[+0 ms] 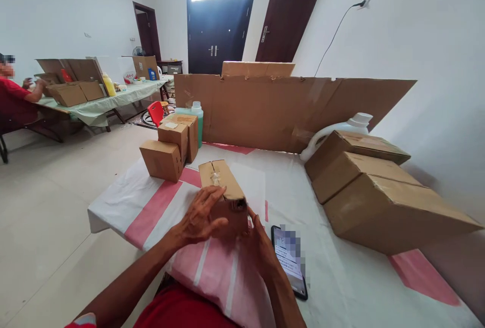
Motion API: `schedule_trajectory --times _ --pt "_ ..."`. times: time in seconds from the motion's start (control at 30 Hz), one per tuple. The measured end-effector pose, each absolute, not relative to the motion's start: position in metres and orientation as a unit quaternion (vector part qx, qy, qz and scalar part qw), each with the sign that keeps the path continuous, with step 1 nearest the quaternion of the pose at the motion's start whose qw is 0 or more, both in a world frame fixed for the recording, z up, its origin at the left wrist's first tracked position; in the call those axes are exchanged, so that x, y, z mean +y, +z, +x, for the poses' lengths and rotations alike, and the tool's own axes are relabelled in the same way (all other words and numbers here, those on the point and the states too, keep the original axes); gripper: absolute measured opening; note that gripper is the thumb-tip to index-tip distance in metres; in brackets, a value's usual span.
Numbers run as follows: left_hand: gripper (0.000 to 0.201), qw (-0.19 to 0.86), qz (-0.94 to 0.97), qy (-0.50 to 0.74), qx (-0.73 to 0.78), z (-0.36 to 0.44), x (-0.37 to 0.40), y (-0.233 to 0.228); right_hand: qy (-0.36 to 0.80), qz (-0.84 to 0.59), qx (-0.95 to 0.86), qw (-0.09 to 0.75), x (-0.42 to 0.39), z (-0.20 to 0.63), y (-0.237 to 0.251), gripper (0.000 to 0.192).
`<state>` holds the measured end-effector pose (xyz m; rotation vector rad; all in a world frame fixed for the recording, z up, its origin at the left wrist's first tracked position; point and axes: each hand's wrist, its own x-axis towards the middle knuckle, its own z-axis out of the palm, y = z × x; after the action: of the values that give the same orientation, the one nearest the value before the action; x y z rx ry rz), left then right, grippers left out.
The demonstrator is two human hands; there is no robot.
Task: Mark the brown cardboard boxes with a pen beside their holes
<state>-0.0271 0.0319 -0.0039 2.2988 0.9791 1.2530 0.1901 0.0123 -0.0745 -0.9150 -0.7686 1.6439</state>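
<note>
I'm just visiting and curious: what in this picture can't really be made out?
- Head view: the near end of the small box is covered by the left hand and right hand.
- The phone screen is blurred.
- The white jug is mostly behind the big boxes.
- Items on the far table are too small.

A phone [290,262] lies face up on the white cloth with pink stripes [151,206] that covers the near table, and to the right three large flat cartons [379,191] lean one on another, a white jug [341,128] just behind them. At the far left corner three small boxes [170,148] stand stacked together in front of a green bottle [197,115], with a long cardboard sheet [280,110] upright along the back edge. Across the room a person in red [15,100] sits at another table [98,103] laden with open cartons.
</note>
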Motion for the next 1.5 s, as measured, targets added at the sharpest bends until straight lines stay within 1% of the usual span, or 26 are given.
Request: schedule_trajectory --times 0.07,0.17,0.3,0.4,0.5,0.63,0.8,0.9,0.97,1.03,1.1,1.2,1.3,1.4,1.43,1.5 --pt "0.068 0.22 0.758 0.498 0.36 -0.031 0.048 0.002 0.703 -0.355 -0.305 0.535 0.011 0.19 -0.063 0.082" --pt "0.07 0.256 0.69 0.554 0.39 -0.037 0.078 0.011 0.693 -0.338 -0.338 0.539 0.018 0.183 -0.043 0.079" --pt "0.064 0.273 0.653 0.56 0.429 -0.048 0.116 0.025 0.59 -0.407 -0.469 0.516 0.039 0.16 -0.025 0.079" --pt "0.058 0.274 0.64 0.554 0.456 -0.055 0.123 0.035 0.515 -0.442 -0.511 0.528 0.042 0.143 -0.016 0.077" --pt "0.051 0.286 0.637 0.539 0.471 -0.059 0.105 0.043 0.479 -0.476 -0.518 0.525 0.02 0.135 -0.009 0.071" --pt "0.044 0.336 0.641 0.503 0.472 -0.058 0.058 0.052 0.454 -0.543 -0.519 0.479 -0.039 0.138 0.001 0.07" --pt "0.047 0.398 0.627 0.462 0.484 -0.055 0.011 0.061 0.437 -0.578 -0.541 0.426 -0.094 0.153 0.014 0.061" --pt "0.045 0.382 0.647 0.434 0.497 -0.054 -0.009 0.064 0.396 -0.578 -0.58 0.416 -0.099 0.165 0.029 0.05" --pt "0.042 0.365 0.679 0.416 0.482 -0.05 -0.022 0.067 0.334 -0.588 -0.6 0.429 -0.092 0.171 0.041 0.048" --pt "0.038 0.348 0.716 0.402 0.452 -0.045 -0.034 0.07 0.29 -0.592 -0.609 0.44 -0.083 0.171 0.051 0.041" --pt "0.033 0.322 0.739 0.4 0.436 -0.04 -0.043 0.071 0.281 -0.586 -0.616 0.445 -0.076 0.165 0.055 0.032" --pt "0.026 0.262 0.737 0.416 0.464 -0.036 -0.051 0.069 0.283 -0.57 -0.613 0.468 -0.077 0.15 0.053 0.02" --pt "0.021 0.212 0.732 0.43 0.485 -0.033 -0.054 0.067 0.297 -0.554 -0.585 0.512 -0.088 0.142 0.046 0.023" --pt "0.019 0.198 0.738 0.434 0.478 -0.032 -0.053 0.067 0.375 -0.505 -0.567 0.531 -0.093 0.156 0.037 0.04" --pt "0.019 0.194 0.739 0.435 0.477 -0.031 -0.052 0.067 0.388 -0.504 -0.564 0.526 -0.091 0.165 0.031 0.045" --pt "0.021 0.186 0.739 0.442 0.473 -0.028 -0.05 0.068 0.354 -0.573 -0.567 0.475 -0.081 0.181 0.014 0.047"
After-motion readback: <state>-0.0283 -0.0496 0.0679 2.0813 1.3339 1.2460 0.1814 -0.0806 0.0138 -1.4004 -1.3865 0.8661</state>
